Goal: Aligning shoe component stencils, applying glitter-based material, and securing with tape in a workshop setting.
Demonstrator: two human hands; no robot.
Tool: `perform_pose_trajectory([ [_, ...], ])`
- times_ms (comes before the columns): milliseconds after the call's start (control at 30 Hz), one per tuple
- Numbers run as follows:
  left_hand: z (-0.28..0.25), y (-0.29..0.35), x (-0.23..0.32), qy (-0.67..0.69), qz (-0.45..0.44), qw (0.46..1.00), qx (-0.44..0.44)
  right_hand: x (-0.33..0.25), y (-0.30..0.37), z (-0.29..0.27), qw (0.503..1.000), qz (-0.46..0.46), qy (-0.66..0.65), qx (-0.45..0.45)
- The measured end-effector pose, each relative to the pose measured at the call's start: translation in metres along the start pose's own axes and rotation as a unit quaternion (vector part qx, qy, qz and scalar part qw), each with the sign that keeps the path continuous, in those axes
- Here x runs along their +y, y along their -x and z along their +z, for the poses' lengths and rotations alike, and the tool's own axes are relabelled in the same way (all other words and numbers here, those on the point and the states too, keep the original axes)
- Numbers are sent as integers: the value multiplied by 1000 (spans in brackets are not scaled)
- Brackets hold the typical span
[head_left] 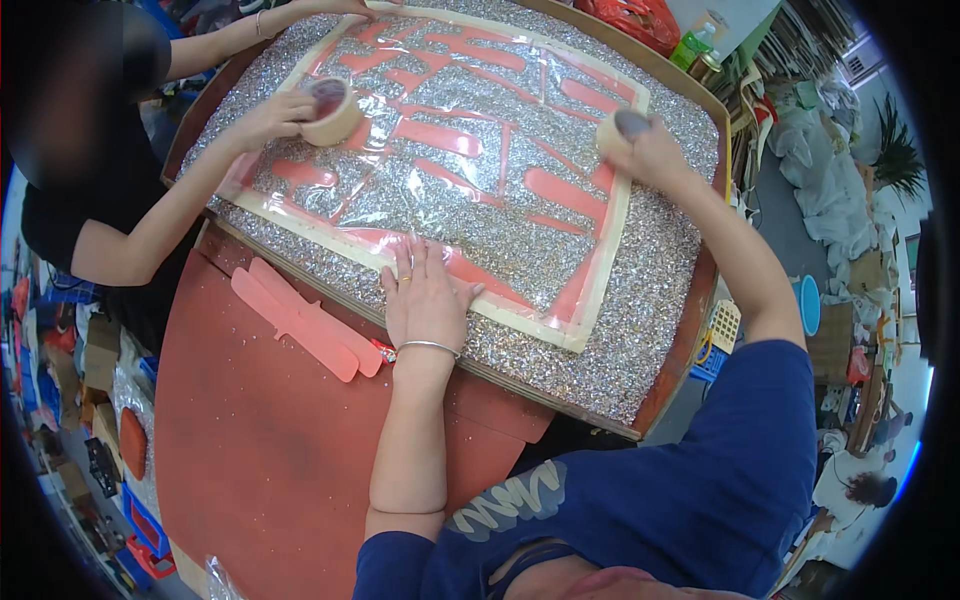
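My left hand (428,305) lies flat with its fingers spread on the near edge of a clear plastic sheet (412,205). Coral-red cut shapes (440,137) show through the sheet, and pale masking tape (590,310) runs along its border. At the sheet's right edge, my right hand (660,158) grips a roll of masking tape (612,140). Under the sheet spreads a silvery glitter layer (655,290) inside a wooden-rimmed tray (690,325). Across the left side, another person's hand (275,115) holds a second tape roll (340,122).
Coral-red flat strips (310,325) lie on the reddish-brown table (270,460) at the near left. A red plastic bag (640,20) and a green bottle (692,45) stand beyond the tray. A blue stool (806,305) is at the right. The other person stands at the left.
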State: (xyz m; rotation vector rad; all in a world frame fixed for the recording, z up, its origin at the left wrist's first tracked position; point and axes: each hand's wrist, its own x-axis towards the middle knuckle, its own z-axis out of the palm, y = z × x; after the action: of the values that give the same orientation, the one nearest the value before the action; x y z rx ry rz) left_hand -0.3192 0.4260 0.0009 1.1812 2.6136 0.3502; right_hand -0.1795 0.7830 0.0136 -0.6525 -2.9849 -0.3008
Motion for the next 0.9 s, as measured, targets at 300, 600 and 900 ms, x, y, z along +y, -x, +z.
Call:
perform_pose_trajectory([
  [300, 4, -1, -2, -13, 21, 1000, 8, 11, -86, 31, 984, 172, -17, 36],
  [600, 7, -10, -12, 37, 100, 994, 26, -92, 44, -37, 991, -108, -46, 59],
  [900, 25, 87, -54, 457, 34, 810, 365, -240, 104, -98, 861, -366, -306, 177],
])
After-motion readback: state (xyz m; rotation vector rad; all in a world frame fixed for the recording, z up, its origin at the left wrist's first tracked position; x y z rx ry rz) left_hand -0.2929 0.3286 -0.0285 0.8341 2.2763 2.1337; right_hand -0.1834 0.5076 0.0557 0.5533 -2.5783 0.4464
